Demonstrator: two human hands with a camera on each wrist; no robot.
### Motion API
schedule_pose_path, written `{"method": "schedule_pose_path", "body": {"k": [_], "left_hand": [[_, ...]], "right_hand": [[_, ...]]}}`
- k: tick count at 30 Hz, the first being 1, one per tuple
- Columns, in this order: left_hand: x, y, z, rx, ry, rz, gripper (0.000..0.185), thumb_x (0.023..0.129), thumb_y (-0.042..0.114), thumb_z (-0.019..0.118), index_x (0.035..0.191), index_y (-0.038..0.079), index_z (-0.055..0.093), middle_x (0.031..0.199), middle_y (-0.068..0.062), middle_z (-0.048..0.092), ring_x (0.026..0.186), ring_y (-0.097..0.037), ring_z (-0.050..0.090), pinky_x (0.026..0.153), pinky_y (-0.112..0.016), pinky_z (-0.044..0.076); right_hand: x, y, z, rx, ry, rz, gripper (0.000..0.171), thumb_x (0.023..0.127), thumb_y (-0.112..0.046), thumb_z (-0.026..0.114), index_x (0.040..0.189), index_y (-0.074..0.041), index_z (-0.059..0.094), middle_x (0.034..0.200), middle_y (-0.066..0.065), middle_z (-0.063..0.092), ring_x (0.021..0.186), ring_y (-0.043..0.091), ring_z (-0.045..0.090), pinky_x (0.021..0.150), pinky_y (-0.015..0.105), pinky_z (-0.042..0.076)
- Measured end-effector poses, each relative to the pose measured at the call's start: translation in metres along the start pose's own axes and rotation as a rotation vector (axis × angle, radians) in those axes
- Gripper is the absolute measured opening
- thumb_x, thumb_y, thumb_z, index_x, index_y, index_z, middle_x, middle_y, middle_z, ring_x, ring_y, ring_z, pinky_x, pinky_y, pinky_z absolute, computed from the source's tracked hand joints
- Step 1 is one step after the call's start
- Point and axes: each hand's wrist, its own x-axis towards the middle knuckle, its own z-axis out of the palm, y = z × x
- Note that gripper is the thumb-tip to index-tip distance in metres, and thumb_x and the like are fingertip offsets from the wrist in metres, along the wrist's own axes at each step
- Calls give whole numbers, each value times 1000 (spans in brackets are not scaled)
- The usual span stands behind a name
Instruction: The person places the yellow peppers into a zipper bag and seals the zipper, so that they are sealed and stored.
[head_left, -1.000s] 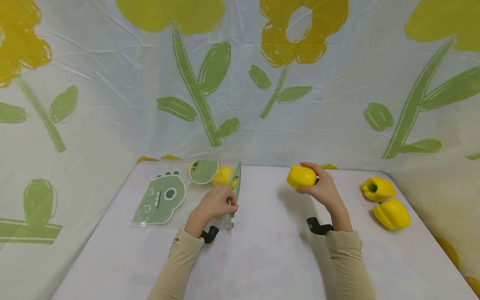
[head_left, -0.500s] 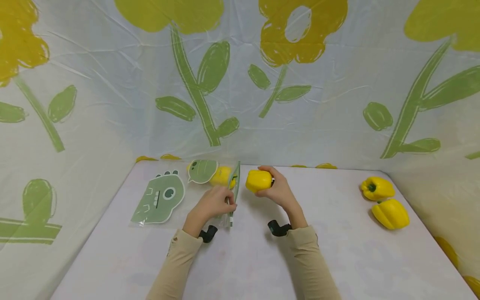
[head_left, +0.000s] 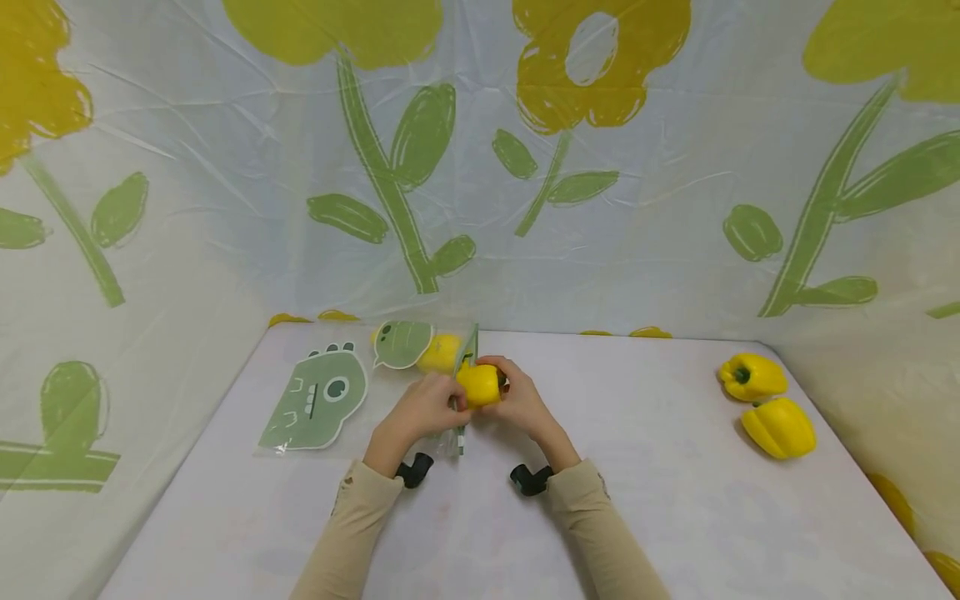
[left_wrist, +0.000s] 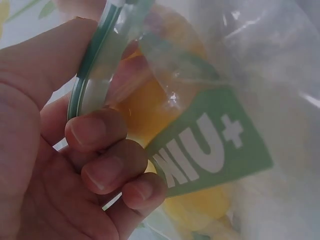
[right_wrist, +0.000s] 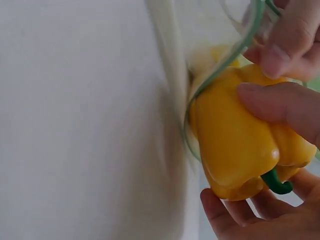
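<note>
A clear zip bag [head_left: 315, 396] with a green dinosaur print lies on the table, its green-edged mouth facing right. My left hand [head_left: 423, 408] pinches the zip edge [left_wrist: 87, 70] of that mouth. With thumb and fingers, my right hand [head_left: 521, 400] holds a yellow bell pepper [right_wrist: 235, 130], its green stem toward the palm. In the right wrist view the pepper's far end is inside the green rim of the mouth. Another yellow pepper [head_left: 441, 354] shows through the plastic inside the bag, partly hidden by a printed green patch.
Two more yellow bell peppers [head_left: 780, 427] lie close together at the right side of the white table [head_left: 637, 500]. A flower-printed cloth [head_left: 600, 275] stands behind and along both sides of the table.
My right hand has carried the bell pepper leftward, from well right of the bag to its mouth. The left hand has kept its hold on the zip edge.
</note>
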Motion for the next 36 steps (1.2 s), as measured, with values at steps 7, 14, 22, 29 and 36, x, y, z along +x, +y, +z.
{"method": "schedule_pose_path", "body": {"k": [7, 14, 22, 29, 36], "left_hand": [[0, 0, 0, 0, -7, -9, 18, 79, 17, 77, 65, 17, 67, 63, 7, 56, 60, -10, 49, 56, -26, 43], [0, 0, 0, -1, -2, 0, 21, 79, 16, 77, 62, 17, 65, 62, 7, 55, 58, -11, 48, 54, -25, 41], [0, 0, -1, 4, 1, 1, 20, 79, 17, 78, 63, 17, 66, 62, 8, 55, 59, -11, 49, 56, -25, 41], [-1, 0, -1, 12, 10, 29, 23, 78, 20, 81, 62, 18, 65, 61, 9, 55, 59, -10, 48, 55, -25, 40], [-1, 0, -2, -5, 14, 25, 20, 78, 18, 81, 63, 16, 67, 62, 9, 56, 59, -10, 49, 55, -25, 41]], "right_hand": [[0, 5, 10, 118, -58, 18, 74, 73, 8, 78, 140, -7, 50, 133, 18, 54, 118, 34, 54, 99, 47, 46], [0, 8, 10, 234, -113, 67, 75, 76, 11, 74, 144, -2, 44, 140, 25, 46, 119, 42, 55, 102, 53, 43], [1, 12, 7, 281, -172, 78, 75, 79, 8, 74, 146, 1, 40, 142, 27, 45, 123, 44, 51, 104, 55, 40], [-1, 18, 3, 264, -156, 61, 73, 79, 4, 76, 145, -4, 47, 136, 22, 51, 112, 38, 57, 92, 41, 50], [-3, 13, 6, 265, -148, 61, 68, 80, 5, 74, 142, -1, 47, 133, 27, 51, 94, 40, 61, 77, 27, 51]]}}
